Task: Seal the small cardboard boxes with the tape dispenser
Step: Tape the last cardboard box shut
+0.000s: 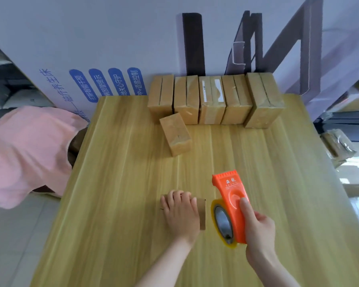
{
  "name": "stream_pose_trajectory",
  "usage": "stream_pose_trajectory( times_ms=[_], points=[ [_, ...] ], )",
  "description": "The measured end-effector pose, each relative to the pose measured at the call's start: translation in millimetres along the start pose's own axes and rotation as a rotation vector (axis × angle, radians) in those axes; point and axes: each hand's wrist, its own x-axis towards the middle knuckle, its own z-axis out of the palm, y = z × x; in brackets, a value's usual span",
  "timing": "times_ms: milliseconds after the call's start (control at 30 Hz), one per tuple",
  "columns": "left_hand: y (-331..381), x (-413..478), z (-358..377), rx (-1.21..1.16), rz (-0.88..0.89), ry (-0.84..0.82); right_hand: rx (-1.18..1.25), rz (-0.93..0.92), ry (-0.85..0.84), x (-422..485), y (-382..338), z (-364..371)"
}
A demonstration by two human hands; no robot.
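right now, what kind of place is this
Probably a small packing or shipping workroom: a row of taped cardboard boxes on a wooden table, an orange tape dispenser, a large printed carton behind.

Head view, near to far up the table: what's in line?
small box under the left hand → lone box lying askew → row of five boxes at the far edge → white panel with blue print behind. The tape dispenser sits level with the small box, so unranked.
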Motion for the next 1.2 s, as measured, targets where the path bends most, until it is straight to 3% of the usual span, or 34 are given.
stream_pose_trajectory(
  times_ms=[133, 267, 433, 567, 700, 900, 1000, 1200],
  points=[
    [54, -37, 15, -0.118, -0.033, -0.027, -0.049, -0.075, -0.073, -3, -16, -61],
    [63, -43, 10, -0.233, -0.166, -0.046, -0.077, -0.149, -0.148, -7, -35, -102],
    [81, -33, -46, -0.504, -0.113, -0.108, -0.114, -0.193, -0.212, -7, -49, -124],
    [104, -18, -107, -0.987, -0.227, -0.403, -0.184, -0.272, -0.257, -14, -65, -123],
    [113, -11, -150, -1.053, -0.169, -0.595, -0.214, -0.301, -0.285, -22, -79, -119],
    [112, -9, -175, -1.083, -0.042, -0.613, -0.264, -0.366, -0.281, -41, -90, -118],
    [111, -7, -187, -1.118, -0.081, -0.599, -0.274, -0.400, -0.276, -51, -96, -118],
    [111, -7, -202, -1.129, -0.166, -0.395, -0.329, -0.490, -0.255, -70, -103, -107]
  ],
)
